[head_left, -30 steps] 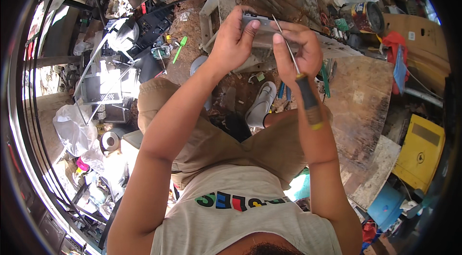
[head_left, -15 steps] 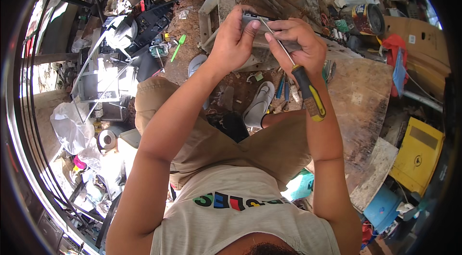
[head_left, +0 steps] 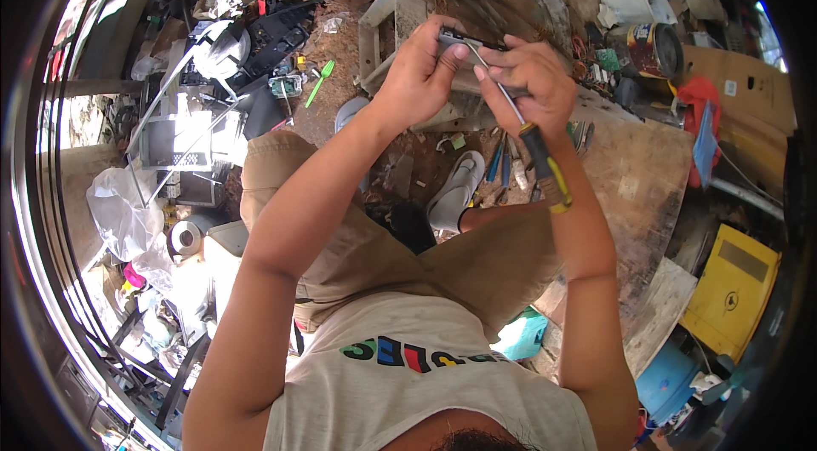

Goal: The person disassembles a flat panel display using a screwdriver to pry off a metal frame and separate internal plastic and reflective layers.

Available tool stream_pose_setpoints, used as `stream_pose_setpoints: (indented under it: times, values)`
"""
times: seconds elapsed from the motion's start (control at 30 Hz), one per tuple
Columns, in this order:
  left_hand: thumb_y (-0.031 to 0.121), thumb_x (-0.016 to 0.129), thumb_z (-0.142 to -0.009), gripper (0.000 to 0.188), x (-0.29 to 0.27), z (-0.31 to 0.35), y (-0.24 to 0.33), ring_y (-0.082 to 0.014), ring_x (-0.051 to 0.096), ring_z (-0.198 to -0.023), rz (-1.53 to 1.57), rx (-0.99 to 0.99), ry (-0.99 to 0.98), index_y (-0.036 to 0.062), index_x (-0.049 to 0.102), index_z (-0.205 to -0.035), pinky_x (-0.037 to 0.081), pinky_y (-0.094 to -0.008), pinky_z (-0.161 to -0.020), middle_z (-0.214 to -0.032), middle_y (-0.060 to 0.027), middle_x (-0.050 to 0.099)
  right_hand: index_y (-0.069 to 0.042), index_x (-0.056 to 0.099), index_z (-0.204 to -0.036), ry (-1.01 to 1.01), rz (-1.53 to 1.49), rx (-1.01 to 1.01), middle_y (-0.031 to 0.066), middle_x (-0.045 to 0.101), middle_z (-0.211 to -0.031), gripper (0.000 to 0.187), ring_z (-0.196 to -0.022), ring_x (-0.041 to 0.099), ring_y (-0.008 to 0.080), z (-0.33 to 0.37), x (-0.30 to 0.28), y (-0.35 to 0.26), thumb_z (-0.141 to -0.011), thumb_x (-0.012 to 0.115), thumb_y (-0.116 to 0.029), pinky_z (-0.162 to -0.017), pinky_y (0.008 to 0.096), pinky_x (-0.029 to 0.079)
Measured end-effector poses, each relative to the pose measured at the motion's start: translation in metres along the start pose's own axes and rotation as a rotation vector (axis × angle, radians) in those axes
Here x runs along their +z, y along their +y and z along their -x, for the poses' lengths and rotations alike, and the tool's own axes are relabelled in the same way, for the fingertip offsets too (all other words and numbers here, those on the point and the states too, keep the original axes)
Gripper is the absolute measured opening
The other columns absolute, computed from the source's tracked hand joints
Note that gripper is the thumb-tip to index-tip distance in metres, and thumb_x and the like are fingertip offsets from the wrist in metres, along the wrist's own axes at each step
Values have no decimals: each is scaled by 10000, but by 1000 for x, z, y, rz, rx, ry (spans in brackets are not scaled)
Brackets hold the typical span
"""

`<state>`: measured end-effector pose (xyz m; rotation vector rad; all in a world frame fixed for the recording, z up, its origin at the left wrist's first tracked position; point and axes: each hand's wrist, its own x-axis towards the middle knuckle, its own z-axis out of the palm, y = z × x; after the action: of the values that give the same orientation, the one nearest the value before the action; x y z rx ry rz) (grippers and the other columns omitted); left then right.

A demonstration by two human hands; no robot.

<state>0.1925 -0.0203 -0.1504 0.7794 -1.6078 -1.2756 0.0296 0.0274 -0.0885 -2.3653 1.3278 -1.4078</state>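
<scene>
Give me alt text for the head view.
Both hands hold a small dark gadget up in front: the left hand grips it, the right hand works a black-and-yellow screwdriver against it. Below, a cluttered dirt floor and scattered tools.

An outdoor scrap or repair yard: bare dirt ground strewn with broken electronics casings, a rusty metal drum, loose hand tools, worn wooden boards, plastic bags and a yellow container piled all around.
</scene>
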Motion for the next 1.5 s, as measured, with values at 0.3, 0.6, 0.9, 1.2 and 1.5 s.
stream_pose_setpoints:
  times: [0.3,0.6,0.9,1.2,1.5]
  values:
    - [86,593,-933,192,3,0,-1,-316,609,-809,-50,13,51,8,541,-1100,493,-382,-724,-924,-174,613,-114,612,-726,233,295,-132,15,733,-932,233,-755,649,197,22,35,-4,-685,821,-20,-907,429,531]
    - [22,598,-875,270,12,0,-8,-345,630,-911,17,97,151,4,546,-1140,495,-393,-808,-1002,-182,636,-98,610,-726,219,308,-5,38,721,-864,205,-743,656,218,12,37,-14,-696,800,-29,-867,409,542]
    - [77,631,-884,360,18,3,-1,-350,616,-1009,-12,66,132,21,533,-1226,473,-403,-888,-1097,-182,628,-19,624,-758,-264,-194,777,49,676,-757,171,-712,604,93,-50,-24,-16,-786,763,-113,-636,253,472]
    - [84,615,-954,475,26,4,-8,-169,488,-1099,101,199,154,49,338,-1338,410,-288,-941,-1248,-111,475,-84,558,-857,-527,-468,906,3,621,-745,245,-699,576,78,-74,-33,21,-800,774,-184,-651,233,448]
    - [101,610,-957,305,29,4,-10,-173,518,-863,24,194,148,41,407,-1178,452,-309,-794,-972,-84,517,-44,576,-817,449,-334,525,102,701,-850,183,-823,683,204,11,-33,-29,-821,755,-81,-829,356,530]
